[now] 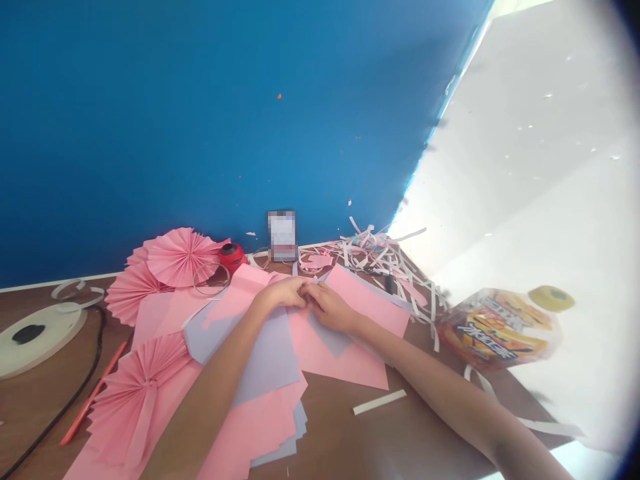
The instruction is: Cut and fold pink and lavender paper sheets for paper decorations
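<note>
Left hand (286,292), right hand (331,309): fingers curled together, cannot tell whether gripping anything; pink sheet (361,360) under right hand, on counter (340,437); pleated fan (146,381) to left; paper strips (373,253) behind

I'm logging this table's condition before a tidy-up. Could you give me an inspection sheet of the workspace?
Surface: brown table, partly covered with paper.
Work things: overlapping flat pink paper sheets and lilac paper sheets; round pleated pink paper fans at left.
Clutter: tangled heap of narrow, mostly white paper strips at back right; slim red stick at left; yellow-capped bottle with orange label at right.
Hands: bare left hand and bare right hand meet over the sheets, fingers bent; whether they grip anything is unclear.
Cables: thin black cable curving along the left side.
Surroundings: blue painted wall behind; upright rectangular phone-like device near it.
</note>
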{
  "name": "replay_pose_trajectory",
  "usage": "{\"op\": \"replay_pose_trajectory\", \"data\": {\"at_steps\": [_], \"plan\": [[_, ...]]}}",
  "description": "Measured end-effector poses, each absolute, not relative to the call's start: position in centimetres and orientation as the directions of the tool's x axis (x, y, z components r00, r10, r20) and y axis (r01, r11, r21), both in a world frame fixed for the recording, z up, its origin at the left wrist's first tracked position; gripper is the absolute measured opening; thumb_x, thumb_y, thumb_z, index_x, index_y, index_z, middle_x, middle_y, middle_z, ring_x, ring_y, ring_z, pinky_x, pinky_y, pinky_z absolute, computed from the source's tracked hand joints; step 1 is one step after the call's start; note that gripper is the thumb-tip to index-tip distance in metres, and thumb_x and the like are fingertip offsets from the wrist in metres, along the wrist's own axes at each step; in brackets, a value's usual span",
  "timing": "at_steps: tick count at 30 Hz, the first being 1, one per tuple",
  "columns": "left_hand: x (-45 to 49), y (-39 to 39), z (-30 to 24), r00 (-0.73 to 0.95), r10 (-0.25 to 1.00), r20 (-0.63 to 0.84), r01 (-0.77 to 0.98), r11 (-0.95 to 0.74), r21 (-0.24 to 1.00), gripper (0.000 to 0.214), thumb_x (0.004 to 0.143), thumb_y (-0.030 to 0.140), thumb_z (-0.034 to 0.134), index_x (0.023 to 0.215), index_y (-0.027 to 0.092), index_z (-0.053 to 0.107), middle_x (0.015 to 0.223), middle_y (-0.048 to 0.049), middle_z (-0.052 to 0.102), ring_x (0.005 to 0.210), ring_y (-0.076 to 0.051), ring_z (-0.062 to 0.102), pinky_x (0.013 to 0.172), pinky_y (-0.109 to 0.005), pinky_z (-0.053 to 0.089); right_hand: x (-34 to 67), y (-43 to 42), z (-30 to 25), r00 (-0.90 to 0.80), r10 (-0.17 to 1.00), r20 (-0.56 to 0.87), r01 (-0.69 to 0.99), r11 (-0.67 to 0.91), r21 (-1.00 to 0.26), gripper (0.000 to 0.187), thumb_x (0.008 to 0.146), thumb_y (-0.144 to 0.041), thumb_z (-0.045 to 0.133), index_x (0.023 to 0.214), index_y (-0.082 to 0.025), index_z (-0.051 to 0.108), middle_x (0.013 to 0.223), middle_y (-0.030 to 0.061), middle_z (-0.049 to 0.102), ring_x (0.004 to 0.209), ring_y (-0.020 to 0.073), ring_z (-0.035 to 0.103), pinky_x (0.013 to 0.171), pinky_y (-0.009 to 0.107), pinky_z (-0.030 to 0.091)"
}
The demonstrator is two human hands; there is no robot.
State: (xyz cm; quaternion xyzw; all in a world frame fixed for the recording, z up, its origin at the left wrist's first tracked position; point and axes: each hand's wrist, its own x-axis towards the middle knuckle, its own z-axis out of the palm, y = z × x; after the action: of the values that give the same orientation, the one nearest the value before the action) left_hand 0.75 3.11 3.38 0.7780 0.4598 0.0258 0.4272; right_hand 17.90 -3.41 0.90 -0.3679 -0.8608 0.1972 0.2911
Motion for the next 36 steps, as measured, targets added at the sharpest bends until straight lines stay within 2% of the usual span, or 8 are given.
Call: {"op": "replay_pose_trajectory", "data": {"at_steps": [5, 12, 16, 25, 30, 36], "plan": [[0.4, 3.4, 3.3, 0.680, 0.643, -0.353, 0.611, -0.231, 0.757, 0.034, 0.059, 0.013, 0.060, 0.092, 0.019, 0.057, 0.069, 0.0040, 0.058, 0.056, -0.010, 0.052, 0.049, -0.019, 0.037, 19.1, -3.0, 2.1, -0.623, 0.727, 0.288, 0.479, 0.646, -0.594, 0.034, 0.084, -0.007, 0.044, 0.114, -0.022, 0.049, 0.094, 0.0041, 0.059, 0.087, 0.0180, 0.051, 0.077, 0.030, 0.041], [0.5, 3.2, 3.7, 0.642, 0.654, -0.399, 0.660, -0.209, 0.721, 0.026, 0.059, 0.016, 0.063, 0.080, 0.019, 0.048, 0.071, 0.0044, 0.057, 0.059, -0.010, 0.054, 0.049, -0.018, 0.038, 19.5, -2.9, 2.2, -0.667, 0.675, 0.315, 0.432, 0.695, -0.575, 0.039, 0.086, -0.007, 0.044, 0.122, -0.023, 0.049, 0.099, 0.0051, 0.061, 0.094, 0.0182, 0.053, 0.082, 0.032, 0.042], [0.5, 3.2, 3.7, 0.633, 0.664, -0.397, 0.679, -0.230, 0.698, 0.026, 0.058, 0.016, 0.063, 0.081, 0.019, 0.050, 0.073, 0.0039, 0.058, 0.060, -0.011, 0.055, 0.050, -0.018, 0.038, 19.3, -2.8, 2.1, -0.663, 0.684, 0.304, 0.447, 0.688, -0.573, 0.039, 0.086, -0.007, 0.044, 0.120, -0.023, 0.049, 0.095, 0.0046, 0.059, 0.094, 0.0187, 0.051, 0.081, 0.032, 0.042], [0.5, 3.3, 3.7, 0.703, 0.615, -0.357, 0.602, -0.248, 0.759, 0.033, 0.060, 0.013, 0.061, 0.093, 0.019, 0.060, 0.085, 0.0014, 0.064, 0.066, -0.011, 0.056, 0.055, -0.018, 0.041, 19.1, -2.9, 1.9, -0.633, 0.700, 0.330, 0.430, 0.673, -0.602, 0.040, 0.084, -0.006, 0.045, 0.121, -0.021, 0.048, 0.099, 0.0055, 0.059, 0.094, 0.0190, 0.050, 0.083, 0.034, 0.041], [0.4, 3.5, 3.2, 0.728, 0.596, -0.339, 0.569, -0.249, 0.784, 0.036, 0.060, 0.012, 0.060, 0.095, 0.018, 0.059, 0.082, 0.0015, 0.063, 0.062, -0.010, 0.054, 0.055, -0.019, 0.041, 19.0, -2.8, 1.8, -0.629, 0.708, 0.321, 0.436, 0.663, -0.608, 0.039, 0.085, -0.007, 0.044, 0.121, -0.021, 0.048, 0.095, 0.0046, 0.059, 0.089, 0.0183, 0.050, 0.081, 0.033, 0.041], [0.3, 3.7, 2.9, 0.650, 0.657, -0.383, 0.666, -0.248, 0.704, 0.035, 0.059, 0.016, 0.063, 0.093, 0.019, 0.057, 0.076, 0.0029, 0.062, 0.062, -0.011, 0.055, 0.053, -0.018, 0.039, 18.8, -2.7, 1.2, -0.628, 0.705, 0.330, 0.445, 0.672, -0.591, 0.035, 0.086, -0.009, 0.044, 0.119, -0.020, 0.049, 0.091, 0.0050, 0.059, 0.086, 0.0188, 0.049, 0.078, 0.033, 0.041]]}}
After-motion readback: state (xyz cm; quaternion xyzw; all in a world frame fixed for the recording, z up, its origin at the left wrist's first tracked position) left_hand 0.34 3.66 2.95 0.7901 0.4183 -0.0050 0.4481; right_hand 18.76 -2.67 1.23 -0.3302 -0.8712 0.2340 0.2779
